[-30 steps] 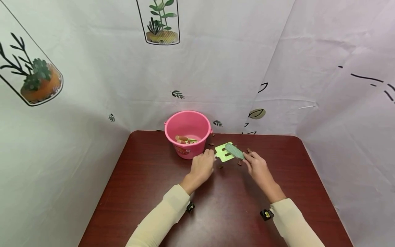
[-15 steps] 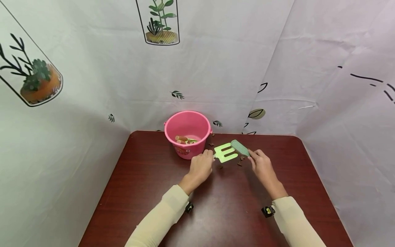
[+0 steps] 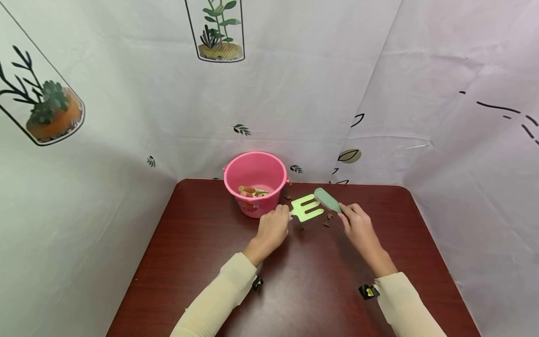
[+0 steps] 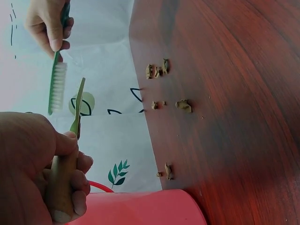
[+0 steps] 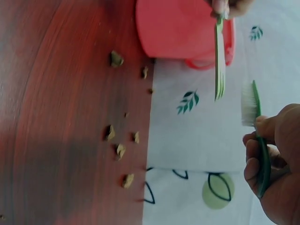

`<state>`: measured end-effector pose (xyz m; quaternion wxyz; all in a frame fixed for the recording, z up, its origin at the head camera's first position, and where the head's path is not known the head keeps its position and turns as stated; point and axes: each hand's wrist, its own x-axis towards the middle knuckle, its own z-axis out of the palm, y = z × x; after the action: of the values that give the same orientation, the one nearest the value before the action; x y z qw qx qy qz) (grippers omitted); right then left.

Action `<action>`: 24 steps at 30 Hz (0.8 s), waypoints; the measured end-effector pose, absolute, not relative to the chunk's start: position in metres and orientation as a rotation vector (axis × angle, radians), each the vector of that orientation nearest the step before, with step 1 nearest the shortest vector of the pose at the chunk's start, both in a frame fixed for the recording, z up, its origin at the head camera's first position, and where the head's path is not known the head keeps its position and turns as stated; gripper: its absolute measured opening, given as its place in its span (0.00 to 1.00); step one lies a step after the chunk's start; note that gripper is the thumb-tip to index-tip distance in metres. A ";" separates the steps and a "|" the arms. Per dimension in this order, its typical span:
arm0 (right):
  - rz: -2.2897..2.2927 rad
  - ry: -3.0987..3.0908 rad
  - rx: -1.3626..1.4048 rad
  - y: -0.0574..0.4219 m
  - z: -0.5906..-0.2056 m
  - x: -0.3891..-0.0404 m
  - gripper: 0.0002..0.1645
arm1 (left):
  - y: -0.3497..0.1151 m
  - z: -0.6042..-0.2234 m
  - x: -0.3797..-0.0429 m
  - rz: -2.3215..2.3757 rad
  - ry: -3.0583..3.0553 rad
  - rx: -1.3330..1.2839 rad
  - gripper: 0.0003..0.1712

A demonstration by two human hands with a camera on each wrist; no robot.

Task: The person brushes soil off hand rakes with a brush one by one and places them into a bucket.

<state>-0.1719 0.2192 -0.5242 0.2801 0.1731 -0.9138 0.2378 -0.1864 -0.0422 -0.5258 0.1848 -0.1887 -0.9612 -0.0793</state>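
Observation:
My left hand [image 3: 271, 228] grips the brown handle of a light-green garden fork [image 3: 305, 208], its flat tines pointing right above the table. In the left wrist view the fingers wrap round that wooden-looking handle [image 4: 63, 183]. A green brush [image 3: 327, 200] with pale bristles is in my right hand [image 3: 358, 229], pinched along its handle. The brush head is close to the fork's tine tips; both wrist views show a gap between them. Below the tools, several small brown crumbs [image 5: 120, 151] lie scattered on the table.
A pink bucket [image 3: 255, 175] stands at the table's back edge, left of the fork, with brown-handled tools [image 3: 248, 191] inside. The dark red table [image 3: 202, 262] meets a white printed cloth [image 3: 303, 93] behind and at the sides.
The brush has moved off the fork's tines to the right and slightly up, uncovering them. My left hand and the fork have shifted only a little to the left.

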 end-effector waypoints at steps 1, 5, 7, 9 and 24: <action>0.635 -2.452 0.476 0.216 -0.523 -0.170 0.20 | -0.042 -0.526 -0.186 -0.231 -2.716 -0.532 0.10; 0.627 -2.452 0.528 0.204 -0.522 -0.165 0.20 | -0.041 -0.525 -0.186 -0.265 -2.744 -0.519 0.10; 0.614 -2.456 0.556 0.198 -0.523 -0.163 0.20 | -0.040 -0.524 -0.186 -0.276 -2.751 -0.509 0.11; 0.602 -2.457 0.585 0.194 -0.524 -0.161 0.20 | -0.040 -0.525 -0.186 -0.288 -2.749 -0.502 0.11; 0.560 -2.549 0.450 0.205 -0.525 -0.167 0.19 | -0.038 -0.524 -0.184 -0.253 -2.691 -0.497 0.12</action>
<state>-0.1671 0.2051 -0.5252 0.2441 0.1648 -0.9334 0.2050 -0.1842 -0.0384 -0.5240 0.1955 -0.1773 -0.9603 -0.0903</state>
